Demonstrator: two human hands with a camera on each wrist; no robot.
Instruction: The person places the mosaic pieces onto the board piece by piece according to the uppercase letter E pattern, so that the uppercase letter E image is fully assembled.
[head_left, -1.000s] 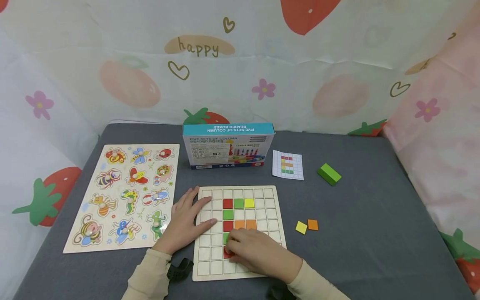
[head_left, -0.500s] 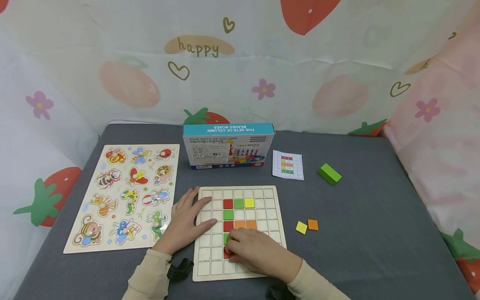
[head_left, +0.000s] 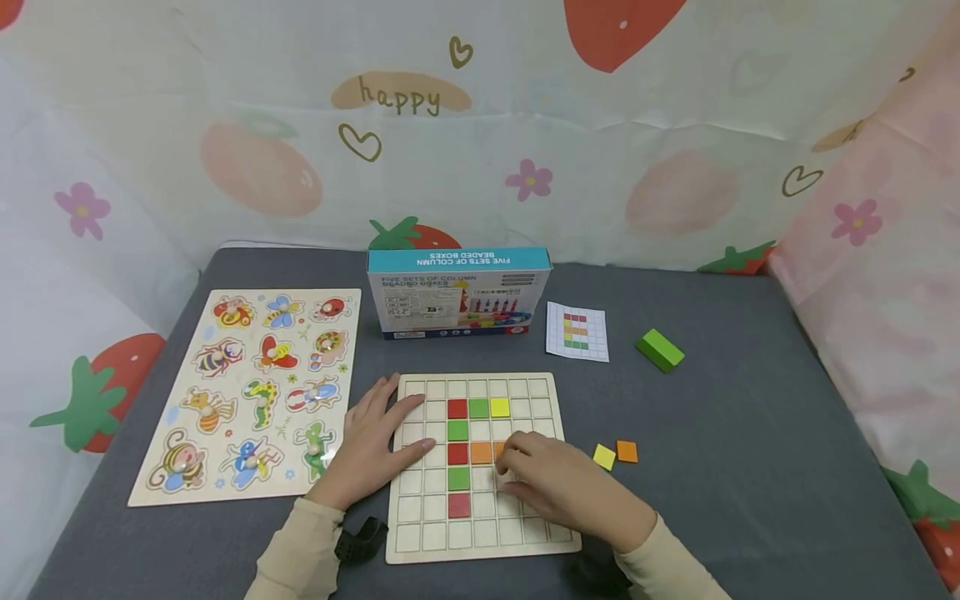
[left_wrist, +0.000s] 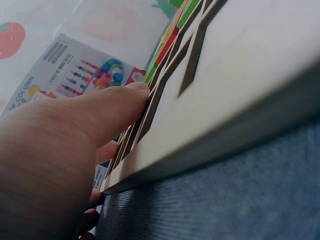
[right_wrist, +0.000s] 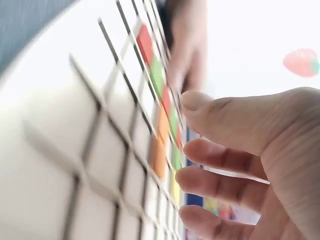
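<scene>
A wooden grid board (head_left: 525,535) lies on the table. My left hand (head_left: 367,446) rests on its left edge, thumb (left_wrist: 117,107) and fingers extended. One column of the board holds alternating tiles, with a red tile (head_left: 459,505) lowest and a green tile (head_left: 458,478) above it. Orange tiles (head_left: 480,452) run right from the middle red one; a green tile and a yellow tile (head_left: 499,407) continue the top row. Over the board's right part hovers my right hand (head_left: 566,483), fingers loosely bent with nothing between them; it partly hides one orange tile.
Right of the board lie a loose yellow tile (head_left: 603,457) and an orange tile (head_left: 627,451). Behind are a pattern card (head_left: 592,342), a green block (head_left: 660,350) and an upright box (head_left: 420,304). An insect puzzle board (head_left: 251,329) lies left.
My right hand has let go of the lowest red tile, which now shows fully in its cell, and has moved up and to the right. The left hand stays put.
</scene>
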